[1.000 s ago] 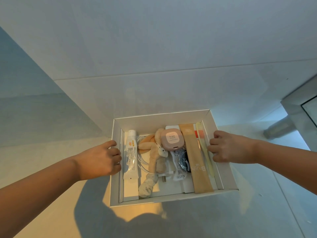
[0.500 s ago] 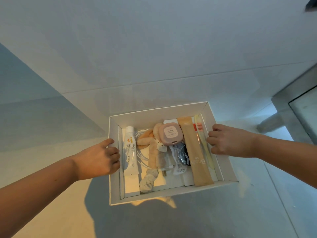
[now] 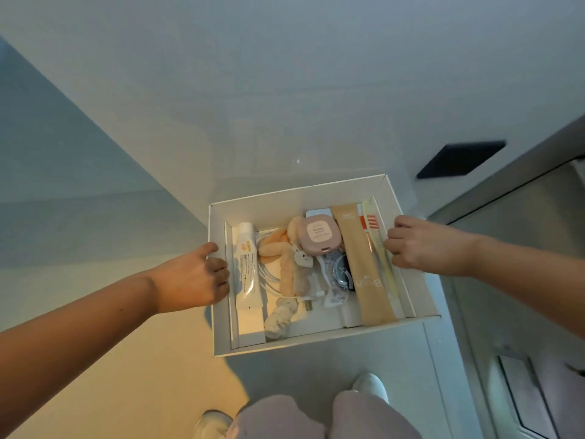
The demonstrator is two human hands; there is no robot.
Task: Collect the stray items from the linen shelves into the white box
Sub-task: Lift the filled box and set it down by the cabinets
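Note:
I hold the white box in front of me, above the floor. My left hand grips its left wall, fingers curled over the rim. My right hand grips the right wall the same way. Inside lie a white tube, a peach plush bunny, a pink compact case, a tan toothbrush sachet, a yellow toothbrush, a white charger cable, a dark round item and a pale scrunchie.
Pale tiled floor and wall lie beyond the box. My legs in light trousers and white shoes show below it. A grey door frame and a dark rectangular panel stand at the right.
The view has tilted down, so my legs and shoes have come into sight. The box stays gripped by both hands and sits lower right in view.

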